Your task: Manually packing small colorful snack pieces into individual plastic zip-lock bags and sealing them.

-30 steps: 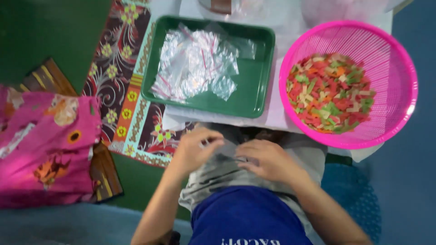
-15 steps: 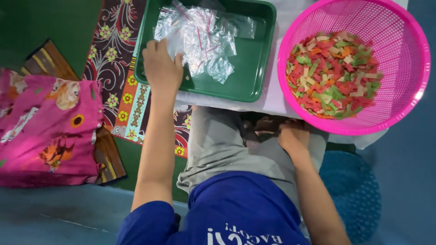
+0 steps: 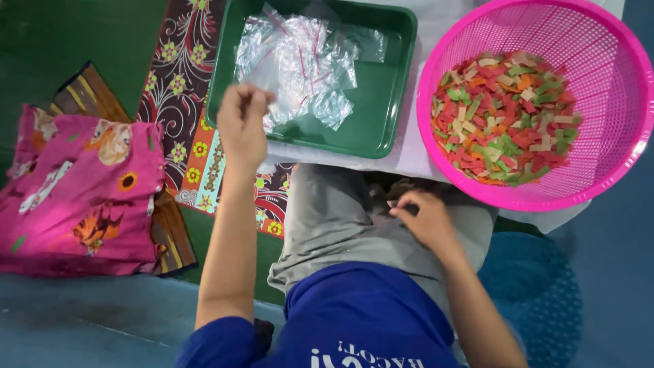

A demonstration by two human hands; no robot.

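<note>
Clear plastic bags (image 3: 300, 65), small with red zip strips, lie heaped in the green tray (image 3: 381, 82) at upper centre of the frame. My left hand (image 3: 242, 126) is over the tray's lower left edge, fingers pinched together on what looks like the corner of one bag at the heap's edge; the film is too clear to be sure. My right hand (image 3: 422, 218) rests low, centre right, on my grey-trousered lap, fingers curled together, cannot tell whether they hold anything. Pink basket (image 3: 613, 136) at upper right, just beside the tray, full of red, green, orange and cream cracker strips (image 3: 507, 116). Tray and basket sit on a white sheet (image 3: 415, 150). Pink flowered cloth (image 3: 82, 191) at the left, on a patterned mat (image 3: 184, 109)
</note>
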